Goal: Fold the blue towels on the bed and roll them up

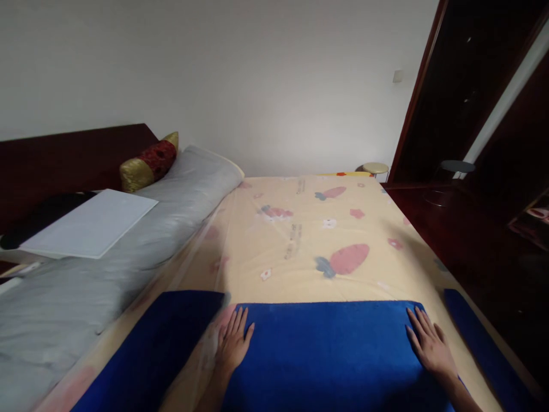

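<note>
A blue cloth [330, 349] lies spread flat on the bed, close in front of me. My left hand [234, 339] rests palm down on its far left corner, fingers stretched out. At the far right corner, my right hand [429, 343] lies flat with its fingers extended. Neither hand grips anything. To the left of my left hand is a second, darker-looking blue cloth [158, 343]. A narrow blue cloth [484, 343] runs along the bed's right edge, beyond my right hand.
The cream bedsheet [295, 246] has carrot and flower prints. A grey quilt [171, 206] is bunched along the left, with a white board [94, 223] on it. Near the headboard [68, 151] sits a red and gold pillow [152, 163]. Two stools, one cream [376, 168], one dark [457, 166], stand beyond.
</note>
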A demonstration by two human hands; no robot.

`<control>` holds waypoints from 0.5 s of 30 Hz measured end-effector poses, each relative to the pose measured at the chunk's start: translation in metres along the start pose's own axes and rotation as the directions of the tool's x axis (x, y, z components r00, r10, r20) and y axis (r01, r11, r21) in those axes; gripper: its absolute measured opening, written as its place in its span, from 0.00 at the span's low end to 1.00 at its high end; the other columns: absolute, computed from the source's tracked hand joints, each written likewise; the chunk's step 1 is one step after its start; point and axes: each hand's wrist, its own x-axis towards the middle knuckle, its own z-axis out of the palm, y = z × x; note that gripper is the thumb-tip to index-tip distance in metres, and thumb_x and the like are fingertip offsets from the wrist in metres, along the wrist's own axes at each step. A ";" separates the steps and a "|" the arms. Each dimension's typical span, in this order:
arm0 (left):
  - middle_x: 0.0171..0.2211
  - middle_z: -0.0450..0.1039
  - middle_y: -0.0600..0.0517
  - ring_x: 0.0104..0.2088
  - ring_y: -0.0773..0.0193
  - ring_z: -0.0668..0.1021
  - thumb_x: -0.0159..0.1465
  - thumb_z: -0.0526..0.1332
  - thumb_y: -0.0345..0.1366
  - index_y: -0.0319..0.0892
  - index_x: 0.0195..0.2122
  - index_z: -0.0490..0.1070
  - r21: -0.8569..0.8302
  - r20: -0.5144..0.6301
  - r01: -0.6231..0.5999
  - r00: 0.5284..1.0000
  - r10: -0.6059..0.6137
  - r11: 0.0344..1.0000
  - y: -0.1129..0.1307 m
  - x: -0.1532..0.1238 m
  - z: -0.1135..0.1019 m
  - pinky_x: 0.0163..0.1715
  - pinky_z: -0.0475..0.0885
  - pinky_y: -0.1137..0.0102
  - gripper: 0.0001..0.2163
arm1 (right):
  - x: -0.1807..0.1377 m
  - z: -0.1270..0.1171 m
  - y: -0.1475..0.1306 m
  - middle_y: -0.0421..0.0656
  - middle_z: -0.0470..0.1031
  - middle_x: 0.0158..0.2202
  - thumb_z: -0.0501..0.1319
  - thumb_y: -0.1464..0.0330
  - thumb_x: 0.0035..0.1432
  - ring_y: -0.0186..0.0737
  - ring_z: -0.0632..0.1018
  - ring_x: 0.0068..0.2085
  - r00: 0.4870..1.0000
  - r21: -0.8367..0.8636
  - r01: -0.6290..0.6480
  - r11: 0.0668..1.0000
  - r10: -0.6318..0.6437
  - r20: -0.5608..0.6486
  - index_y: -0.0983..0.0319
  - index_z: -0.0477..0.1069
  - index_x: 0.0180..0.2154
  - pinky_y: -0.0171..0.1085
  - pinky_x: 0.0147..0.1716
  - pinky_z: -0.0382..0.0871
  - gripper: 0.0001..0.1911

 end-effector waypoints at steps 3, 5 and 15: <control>0.67 0.51 0.48 0.67 0.56 0.54 0.67 0.44 0.46 0.41 0.66 0.51 0.026 0.050 0.028 0.998 -0.029 0.999 0.015 -0.001 -0.017 0.65 0.41 0.48 0.28 | 0.000 0.001 -0.007 0.45 0.52 0.68 0.36 0.53 0.64 0.44 0.50 0.69 0.996 -0.028 -0.037 0.999 0.034 -0.084 0.59 0.52 0.65 0.54 0.65 0.42 0.33; 0.68 0.48 0.49 0.68 0.56 0.52 0.69 0.42 0.44 0.43 0.68 0.47 -0.006 -0.015 -0.019 1.000 0.019 1.000 0.043 -0.009 -0.026 0.65 0.40 0.47 0.27 | 0.002 0.001 -0.029 0.47 0.52 0.68 0.35 0.54 0.65 0.47 0.51 0.69 0.984 -0.028 -0.077 0.997 0.071 -0.162 0.61 0.55 0.65 0.56 0.65 0.41 0.33; 0.69 0.45 0.56 0.68 0.63 0.52 0.71 0.41 0.40 0.51 0.68 0.34 -0.286 -0.068 -0.505 0.859 0.508 0.814 0.238 -0.052 -0.016 0.66 0.52 0.56 0.25 | 0.010 0.002 -0.229 0.41 0.49 0.68 0.39 0.55 0.68 0.42 0.54 0.68 0.904 0.255 0.398 0.881 -0.424 0.053 0.55 0.50 0.65 0.49 0.64 0.52 0.28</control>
